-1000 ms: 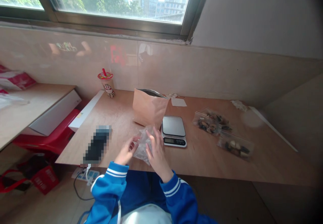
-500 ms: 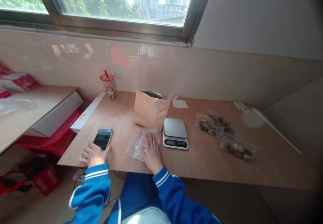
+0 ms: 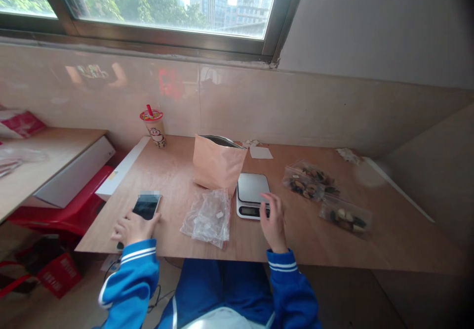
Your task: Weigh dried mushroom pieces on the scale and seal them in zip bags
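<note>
My left hand [image 3: 134,227] rests on the table with its fingers spread, over the lower end of a dark-screened phone [image 3: 147,205]. At the front right corner of a kitchen scale [image 3: 254,189], my right hand [image 3: 274,223] hovers or rests lightly, fingers loosely bent and apart, holding nothing; it covers part of the scale's buttons. Nothing lies on the scale's metal plate. Between my hands is a flat pile of clear plastic bags [image 3: 209,218]. Just behind the bags, a brown paper pouch [image 3: 219,161] stands upright with its top open, close to the scale's left side.
Clear zip bags with dark and pale pieces [image 3: 307,181] lie right of the scale, with another such bag [image 3: 346,219] nearer me. A drink cup with a red straw [image 3: 155,129] stands at the back left. A white card [image 3: 261,152] lies behind the scale.
My right hand has left the plastic bags and moved right to the scale's front corner. The bags now lie uncovered. My left hand stays by the phone; the view has shifted slightly.
</note>
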{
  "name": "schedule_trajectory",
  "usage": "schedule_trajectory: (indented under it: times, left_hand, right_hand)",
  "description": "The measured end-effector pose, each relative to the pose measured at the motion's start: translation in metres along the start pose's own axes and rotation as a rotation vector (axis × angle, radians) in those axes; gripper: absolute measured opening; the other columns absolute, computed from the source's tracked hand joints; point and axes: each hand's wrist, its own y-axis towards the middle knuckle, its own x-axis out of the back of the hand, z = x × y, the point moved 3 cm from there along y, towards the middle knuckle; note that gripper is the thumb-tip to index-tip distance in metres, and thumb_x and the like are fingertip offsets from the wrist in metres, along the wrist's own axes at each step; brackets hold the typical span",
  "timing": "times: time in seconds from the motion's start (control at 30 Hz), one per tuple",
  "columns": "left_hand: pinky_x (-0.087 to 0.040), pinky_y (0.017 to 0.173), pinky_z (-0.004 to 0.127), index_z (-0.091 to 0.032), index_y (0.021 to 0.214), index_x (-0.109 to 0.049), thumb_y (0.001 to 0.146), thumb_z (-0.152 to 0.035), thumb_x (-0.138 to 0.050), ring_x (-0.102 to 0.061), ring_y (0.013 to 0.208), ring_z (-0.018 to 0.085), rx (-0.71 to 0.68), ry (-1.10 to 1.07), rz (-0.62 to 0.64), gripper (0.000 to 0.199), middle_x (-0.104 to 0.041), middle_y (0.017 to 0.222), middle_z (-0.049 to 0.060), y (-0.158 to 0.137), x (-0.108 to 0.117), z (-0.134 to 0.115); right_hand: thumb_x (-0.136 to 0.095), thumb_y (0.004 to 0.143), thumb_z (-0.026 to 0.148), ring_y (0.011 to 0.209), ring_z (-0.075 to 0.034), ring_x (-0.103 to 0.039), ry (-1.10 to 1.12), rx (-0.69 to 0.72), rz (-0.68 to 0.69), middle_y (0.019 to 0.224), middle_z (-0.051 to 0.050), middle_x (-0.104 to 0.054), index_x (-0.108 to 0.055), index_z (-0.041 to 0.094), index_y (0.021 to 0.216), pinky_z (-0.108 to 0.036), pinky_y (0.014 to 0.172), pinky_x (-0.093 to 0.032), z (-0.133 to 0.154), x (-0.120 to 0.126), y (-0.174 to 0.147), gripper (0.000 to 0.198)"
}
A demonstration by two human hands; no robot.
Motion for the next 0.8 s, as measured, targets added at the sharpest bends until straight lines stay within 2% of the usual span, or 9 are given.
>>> schedule_trajectory:
  times: [0.13, 0.3, 0.37, 0.4, 0.5, 0.6, 0.67, 0.8]
  left_hand:
    - [-0.031, 0.082, 0.067, -0.003, 0.124, -0.043, 0.062, -0.057, -0.057, -0.038, 0.118, 0.051, 0.016, -0.016, 0.01, 0.084, -0.044, 0.129, 0.035, 0.003, 0.001, 0.001]
    - [-0.032, 0.082, 0.065, -0.011, 0.128, -0.04, 0.064, -0.064, -0.054, -0.034, 0.122, 0.051, 0.014, 0.014, 0.142, 0.084, -0.038, 0.137, 0.031, 0.007, 0.002, 0.009]
    - [-0.031, 0.083, 0.064, -0.012, 0.128, -0.04, 0.065, -0.066, -0.053, -0.034, 0.124, 0.05, 0.005, 0.015, 0.167, 0.084, -0.038, 0.136, 0.03, 0.008, 0.004, 0.011]
    - [-0.031, 0.084, 0.064, -0.012, 0.128, -0.039, 0.066, -0.066, -0.052, -0.034, 0.125, 0.049, -0.002, 0.018, 0.174, 0.083, -0.038, 0.136, 0.029, 0.008, 0.005, 0.011]
    - [-0.03, 0.089, 0.061, -0.012, 0.129, -0.038, 0.069, -0.065, -0.048, -0.033, 0.128, 0.046, 0.008, 0.066, 0.2, 0.081, -0.038, 0.136, 0.029, 0.007, 0.008, 0.008]
    - [-0.026, 0.095, 0.058, -0.007, 0.132, -0.036, 0.074, -0.064, -0.043, -0.029, 0.132, 0.044, 0.016, 0.118, 0.253, 0.081, -0.033, 0.14, 0.031, 0.005, 0.01, 0.006]
    - [-0.024, 0.096, 0.057, -0.005, 0.133, -0.036, 0.075, -0.063, -0.043, -0.028, 0.132, 0.044, 0.007, 0.129, 0.274, 0.082, -0.03, 0.142, 0.032, 0.004, 0.012, 0.006]
    - [-0.027, 0.094, 0.058, -0.005, 0.132, -0.037, 0.077, -0.063, -0.042, -0.029, 0.132, 0.044, 0.024, 0.135, 0.259, 0.08, -0.03, 0.142, 0.031, 0.008, 0.017, 0.017]
  right_hand:
    - [-0.043, 0.087, 0.028, 0.107, -0.029, -0.053, -0.189, -0.084, -0.16, 0.104, -0.015, -0.058, -0.063, 0.017, 0.103, -0.053, 0.098, -0.039, -0.09, 0.031, 0.004, 0.027]
    - [-0.044, 0.079, 0.026, 0.112, -0.031, -0.052, -0.266, -0.154, -0.297, 0.11, -0.019, -0.057, -0.063, 0.014, 0.099, -0.053, 0.101, -0.037, -0.178, 0.049, 0.036, 0.03]
    - [-0.044, 0.077, 0.022, 0.118, -0.033, -0.049, -0.348, -0.213, -0.284, 0.119, -0.024, -0.055, -0.062, 0.009, 0.104, -0.053, 0.102, -0.035, -0.203, 0.052, 0.056, 0.035]
    - [-0.043, 0.077, 0.02, 0.12, -0.033, -0.048, -0.387, -0.238, -0.229, 0.122, -0.026, -0.054, -0.061, 0.007, 0.109, -0.051, 0.102, -0.035, -0.212, 0.052, 0.066, 0.039]
    - [-0.04, 0.08, 0.014, 0.115, -0.031, -0.053, -0.458, -0.284, 0.008, 0.119, -0.028, -0.057, -0.055, 0.002, 0.122, -0.043, 0.098, -0.038, -0.231, 0.051, 0.09, 0.047]
    - [-0.042, 0.084, 0.017, 0.108, -0.03, -0.056, -0.562, -0.316, 0.191, 0.114, -0.025, -0.06, -0.055, 0.004, 0.126, -0.042, 0.093, -0.041, -0.234, 0.053, 0.099, 0.045]
    - [-0.045, 0.086, 0.022, 0.109, -0.032, -0.055, -0.649, -0.362, 0.258, 0.116, -0.022, -0.059, -0.059, 0.01, 0.122, -0.045, 0.092, -0.04, -0.231, 0.056, 0.1, 0.041]
    - [-0.053, 0.083, 0.035, 0.113, -0.036, -0.051, -0.746, -0.448, 0.297, 0.114, -0.017, -0.058, -0.067, 0.019, 0.107, -0.051, 0.093, -0.037, -0.222, 0.064, 0.096, 0.032]
